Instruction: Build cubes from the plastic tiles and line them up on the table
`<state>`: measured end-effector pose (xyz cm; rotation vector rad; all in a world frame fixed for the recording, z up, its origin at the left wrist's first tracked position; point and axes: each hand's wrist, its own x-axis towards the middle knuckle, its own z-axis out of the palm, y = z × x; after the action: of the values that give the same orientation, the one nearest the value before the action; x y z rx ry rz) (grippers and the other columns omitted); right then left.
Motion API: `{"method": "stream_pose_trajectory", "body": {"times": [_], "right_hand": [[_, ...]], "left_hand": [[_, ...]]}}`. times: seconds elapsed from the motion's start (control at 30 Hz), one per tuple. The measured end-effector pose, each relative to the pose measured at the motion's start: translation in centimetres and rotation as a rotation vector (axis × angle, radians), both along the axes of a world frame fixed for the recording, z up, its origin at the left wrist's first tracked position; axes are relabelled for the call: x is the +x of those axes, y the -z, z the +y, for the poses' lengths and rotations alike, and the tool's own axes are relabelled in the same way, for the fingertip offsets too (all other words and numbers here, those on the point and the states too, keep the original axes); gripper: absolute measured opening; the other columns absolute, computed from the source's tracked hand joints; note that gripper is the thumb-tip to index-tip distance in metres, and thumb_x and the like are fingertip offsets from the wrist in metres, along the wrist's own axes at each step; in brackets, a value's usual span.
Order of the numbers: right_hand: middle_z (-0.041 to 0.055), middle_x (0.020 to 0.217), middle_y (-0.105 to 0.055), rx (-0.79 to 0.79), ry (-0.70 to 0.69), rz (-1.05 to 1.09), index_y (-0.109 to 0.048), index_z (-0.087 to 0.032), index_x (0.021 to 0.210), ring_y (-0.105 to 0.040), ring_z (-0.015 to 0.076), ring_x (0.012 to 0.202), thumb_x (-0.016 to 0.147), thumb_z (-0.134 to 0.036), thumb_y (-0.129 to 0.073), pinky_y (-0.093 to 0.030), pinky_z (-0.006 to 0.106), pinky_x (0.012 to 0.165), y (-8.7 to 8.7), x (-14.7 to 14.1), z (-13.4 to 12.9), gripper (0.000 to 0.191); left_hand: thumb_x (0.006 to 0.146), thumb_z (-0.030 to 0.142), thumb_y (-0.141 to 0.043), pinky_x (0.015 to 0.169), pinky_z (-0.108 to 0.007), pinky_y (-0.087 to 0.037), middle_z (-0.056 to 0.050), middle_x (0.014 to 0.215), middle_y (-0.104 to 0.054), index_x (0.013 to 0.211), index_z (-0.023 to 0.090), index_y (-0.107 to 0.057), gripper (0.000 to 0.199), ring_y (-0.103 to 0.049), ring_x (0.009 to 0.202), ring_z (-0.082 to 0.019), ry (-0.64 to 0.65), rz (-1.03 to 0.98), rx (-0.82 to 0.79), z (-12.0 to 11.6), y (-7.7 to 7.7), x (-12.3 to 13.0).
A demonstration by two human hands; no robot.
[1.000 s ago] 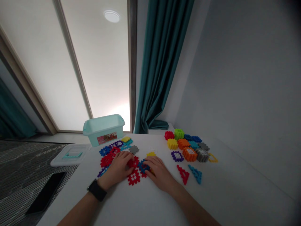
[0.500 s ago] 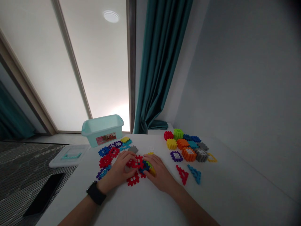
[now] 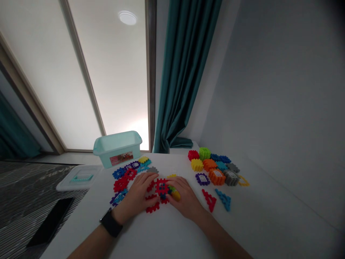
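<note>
a part-built plastic block (image 3: 162, 187) is gripped by the curled left hand (image 3: 137, 194) and right hand (image 3: 185, 197); flat pieces (image 3: 120, 185) remain to their left, built cubes (image 3: 217, 177) to their right.

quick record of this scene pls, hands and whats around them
left hand: on the joined cluster, black smartwatch on its wrist
right hand: on the same cluster, beside its yellow piece
held: joined cluster of red, blue and yellow waffle blocks
loose nearby: flat red, blue and purple waffle pieces
to the right: built waffle cubes, red triangle, blue triangle
behind: mint plastic bin
left edge: plastic lid, black smartphone off the table
surface: white table
</note>
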<state>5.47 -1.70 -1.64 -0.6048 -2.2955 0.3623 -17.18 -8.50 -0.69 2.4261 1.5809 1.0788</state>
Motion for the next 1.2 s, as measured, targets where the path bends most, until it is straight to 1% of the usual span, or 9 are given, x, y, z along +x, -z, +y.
{"method": "stream_pose_trajectory", "body": {"times": [0.1,0.23,0.33,0.43,0.6,0.8,0.97,1.2], "right_hand": [[0.0075,0.122,-0.068,0.014,0.003,0.001,-0.06,-0.025,0.116,-0.06,0.0263,0.116,0.085,-0.015,-0.067,-0.046,0.05,0.105,-0.02,0.16,0.07,0.033],[0.0076,0.122,-0.068,0.028,-0.019,0.017,-0.059,-0.024,0.115,-0.061,0.026,0.116,0.086,-0.015,-0.065,-0.048,0.049,0.104,-0.18,0.09,-0.03,0.031],[0.0079,0.123,-0.068,0.028,-0.026,0.03,-0.059,-0.024,0.117,-0.061,0.0257,0.116,0.086,-0.015,-0.064,-0.048,0.049,0.104,-0.25,0.03,-0.1,0.033],[0.0086,0.124,-0.067,0.03,-0.028,0.053,-0.059,-0.025,0.121,-0.061,0.0253,0.116,0.088,-0.017,-0.063,-0.05,0.048,0.102,-0.18,0.19,-0.01,0.034],[0.0085,0.12,-0.069,0.066,-0.038,0.113,-0.06,-0.026,0.122,-0.063,0.0242,0.112,0.094,-0.018,-0.057,-0.054,0.045,0.097,-0.26,0.78,0.29,0.029],[0.0079,0.115,-0.072,0.123,-0.061,0.173,-0.064,-0.026,0.117,-0.065,0.0232,0.108,0.095,-0.02,-0.058,-0.055,0.043,0.095,-0.71,0.73,-0.08,0.023],[0.0064,0.109,-0.073,0.14,-0.059,0.18,-0.065,-0.026,0.111,-0.066,0.0221,0.103,0.096,-0.019,-0.058,-0.056,0.043,0.092,-0.63,0.63,-0.13,0.017],[0.0075,0.109,-0.073,0.135,-0.074,0.176,-0.064,-0.025,0.111,-0.067,0.0228,0.101,0.096,-0.018,-0.058,-0.057,0.043,0.09,-0.76,0.62,-0.19,0.018]], "left_hand": [[0.076,0.025,-0.081,0.108,-0.052,-0.045,-0.013,0.138,-0.056,0.14,0.025,-0.049,0.071,-0.053,0.127,-0.033,-0.031,0.015,-0.002,0.21,0.41,-0.31],[0.078,0.028,-0.08,0.105,-0.051,-0.047,-0.013,0.135,-0.057,0.132,0.026,-0.056,0.06,-0.055,0.125,-0.033,-0.046,0.003,0.035,0.25,0.77,-0.37],[0.078,0.027,-0.08,0.103,-0.051,-0.049,-0.013,0.134,-0.058,0.13,0.026,-0.058,0.056,-0.056,0.123,-0.032,-0.051,-0.005,0.065,0.16,0.66,-0.28],[0.077,0.027,-0.08,0.102,-0.051,-0.049,-0.013,0.133,-0.057,0.129,0.026,-0.059,0.057,-0.056,0.122,-0.032,-0.063,0.003,0.088,0.09,0.41,-0.38],[0.076,0.029,-0.08,0.102,-0.051,-0.048,-0.013,0.132,-0.057,0.13,0.027,-0.06,0.057,-0.056,0.121,-0.032,-0.074,-0.015,0.138,0.06,0.21,-0.94],[0.078,0.032,-0.08,0.103,-0.051,-0.048,-0.013,0.132,-0.056,0.13,0.028,-0.06,0.056,-0.055,0.121,-0.031,-0.055,-0.065,0.118,-0.17,-0.05,-0.88],[0.076,0.028,-0.082,0.103,-0.052,-0.047,-0.013,0.133,-0.056,0.132,0.029,-0.058,0.061,-0.053,0.123,-0.032,-0.032,-0.065,0.092,-0.24,-0.09,-0.72],[0.077,0.028,-0.08,0.103,-0.051,-0.047,-0.013,0.133,-0.056,0.133,0.029,-0.058,0.061,-0.055,0.123,-0.032,-0.026,-0.068,0.078,-0.18,0.15,-0.69]]}}
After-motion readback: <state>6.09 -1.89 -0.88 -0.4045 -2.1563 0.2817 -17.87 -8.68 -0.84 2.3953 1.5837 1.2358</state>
